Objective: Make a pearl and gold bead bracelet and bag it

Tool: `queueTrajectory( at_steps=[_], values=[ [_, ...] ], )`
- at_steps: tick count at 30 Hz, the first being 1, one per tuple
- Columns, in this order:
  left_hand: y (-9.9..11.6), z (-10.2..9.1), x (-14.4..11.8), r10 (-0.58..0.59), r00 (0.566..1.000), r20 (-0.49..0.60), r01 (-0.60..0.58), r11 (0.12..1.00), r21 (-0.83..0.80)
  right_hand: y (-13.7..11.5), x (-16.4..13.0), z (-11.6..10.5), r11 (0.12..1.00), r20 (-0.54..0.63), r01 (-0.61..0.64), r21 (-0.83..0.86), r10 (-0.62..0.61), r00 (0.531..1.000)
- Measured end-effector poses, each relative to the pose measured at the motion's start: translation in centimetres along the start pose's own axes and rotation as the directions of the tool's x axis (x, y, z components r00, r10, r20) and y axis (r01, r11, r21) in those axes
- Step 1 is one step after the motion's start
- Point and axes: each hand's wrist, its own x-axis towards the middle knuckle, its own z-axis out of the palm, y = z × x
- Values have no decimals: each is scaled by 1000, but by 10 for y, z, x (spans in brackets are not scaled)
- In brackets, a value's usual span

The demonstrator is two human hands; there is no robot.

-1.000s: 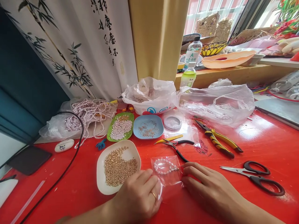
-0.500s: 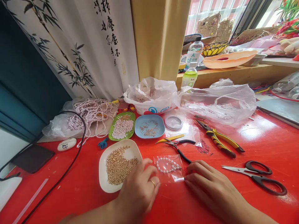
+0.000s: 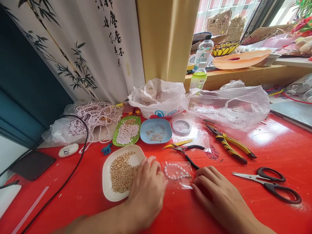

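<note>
**Small bag with pearl bracelet between two hands**

The curtain (image 3: 73,48) carries black Chinese writing; I cannot read it. The bottle (image 3: 203,53) label shows an "A". The left hand (image 3: 147,188), fingers loosely spread, touches the clear bag (image 3: 177,174) on the red table (image 3: 268,149). Inside lies a white pearl bracelet (image 3: 175,171). The right hand (image 3: 216,191) lies flat, fingertips on the bag's right edge.

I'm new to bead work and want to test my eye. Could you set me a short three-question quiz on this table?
1. True or false: the small clear bag between the left hand and right hand holds a pearl bracelet.
2. Which dish holds the gold beads: A green dish, B blue dish, C white dish?
3. Which tool lies nearest the right edge of the red table?

Key: 1 true. 2 C. 3 the black-handled scissors.
</note>
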Motion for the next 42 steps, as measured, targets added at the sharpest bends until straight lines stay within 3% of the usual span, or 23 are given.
queueTrajectory(
  at_steps=[5,14,23,29,32,35,39,42],
  values=[
    [2,-1,1,7,1000,27,-7,1000,21,-1,0,0,1000,-19,19,-6,-20,1000],
    [5,-9,5,-87,987,132,92,995,-35,-3,-2,-4,999,-4,-26,-39,26,1000],
    [1,-2,2,13,1000,-29,-12,1000,20,-2,-4,-3,996,-19,-58,-67,57,998],
    [-6,-8,1,89,980,-180,-63,987,145,-1,-7,-5,990,-54,-132,-46,129,990],
    [-11,-15,1,78,977,-197,-71,997,44,0,-8,-11,995,-146,-84,-54,76,986],
    [-12,-19,2,173,966,-191,-184,982,-41,0,-5,-16,996,-205,43,-72,-57,977],
    [-11,-15,0,388,918,-81,-393,917,-64,0,1,-15,960,-87,277,-33,-279,956],
    [-13,-8,-3,438,898,-48,-439,898,-20,-1,4,-12,954,-15,294,-50,-295,955]
  ],
)
